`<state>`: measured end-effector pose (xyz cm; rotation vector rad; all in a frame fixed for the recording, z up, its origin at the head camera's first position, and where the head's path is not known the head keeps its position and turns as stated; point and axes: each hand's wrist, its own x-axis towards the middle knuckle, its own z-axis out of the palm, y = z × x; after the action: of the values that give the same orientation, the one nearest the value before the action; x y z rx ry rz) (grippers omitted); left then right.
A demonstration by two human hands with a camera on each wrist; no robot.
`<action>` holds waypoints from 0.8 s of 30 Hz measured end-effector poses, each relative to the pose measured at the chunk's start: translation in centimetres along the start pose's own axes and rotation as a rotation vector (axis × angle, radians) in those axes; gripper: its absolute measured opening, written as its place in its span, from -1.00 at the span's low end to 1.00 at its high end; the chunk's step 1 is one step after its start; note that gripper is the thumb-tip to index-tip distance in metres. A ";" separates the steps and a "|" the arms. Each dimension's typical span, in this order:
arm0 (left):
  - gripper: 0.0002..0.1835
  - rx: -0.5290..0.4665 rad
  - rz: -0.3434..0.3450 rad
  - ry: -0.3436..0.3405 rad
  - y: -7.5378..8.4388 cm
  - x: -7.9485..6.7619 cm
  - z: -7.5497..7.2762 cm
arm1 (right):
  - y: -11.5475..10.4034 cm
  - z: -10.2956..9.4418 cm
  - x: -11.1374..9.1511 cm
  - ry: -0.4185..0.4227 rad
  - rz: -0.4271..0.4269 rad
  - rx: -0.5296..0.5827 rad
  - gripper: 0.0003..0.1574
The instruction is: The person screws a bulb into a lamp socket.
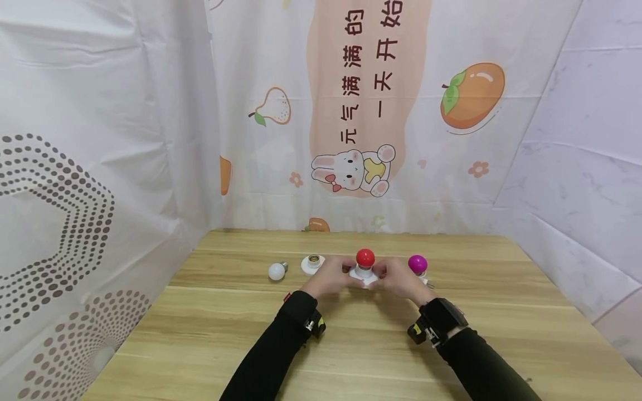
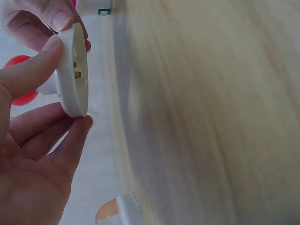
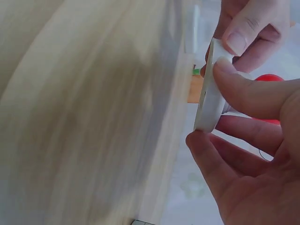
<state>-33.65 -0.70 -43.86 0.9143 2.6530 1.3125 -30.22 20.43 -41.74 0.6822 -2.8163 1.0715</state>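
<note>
Head view: pinching the base (image 1: 362,278) by its rim with left grip (image 1: 335,276) and right grip (image 1: 399,278), beneath an upright red bulb (image 1: 365,258), holding both clear of the counter (image 1: 371,348), toward its far edge. Might tilt or drop it by loosening one side (only fingertips (image 2: 86,123) on the rim). Might bump the purple bulb (image 1: 418,264) by swinging rightward.

Between fingers (image 3: 248,96): red bulb (image 1: 365,258), white socket base (image 1: 363,273). Right of fingers: purple bulb (image 1: 417,264). Left: white bulb (image 1: 276,272). Beneath: grain-streaked tan tabletop (image 1: 361,356). Beyond: fruit-printed white curtain (image 1: 271,167).
</note>
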 end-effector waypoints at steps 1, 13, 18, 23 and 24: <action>-0.69 0.008 -0.010 -0.009 0.0 0.1 0.1 | 0.1 0.1 0.0 -0.003 0.004 -0.001 -0.75; -0.67 0.132 -0.144 -0.094 0.3 0.6 1.4 | 0.9 1.2 0.1 -0.068 0.122 -0.056 -0.72; -0.69 0.204 -0.162 -0.106 0.6 0.6 1.4 | 0.7 1.4 0.2 -0.079 0.139 -0.103 -0.76; -0.68 0.242 -0.165 -0.107 0.6 0.8 1.5 | 0.4 1.5 0.3 -0.080 0.188 -0.144 -0.75; -0.68 0.250 -0.166 -0.106 0.5 0.8 1.6 | 0.4 1.5 0.3 -0.079 0.200 -0.150 -0.74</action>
<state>-33.62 1.12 -44.29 0.7415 2.7803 0.8875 -30.52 19.57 -43.03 0.4468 -3.0464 0.8629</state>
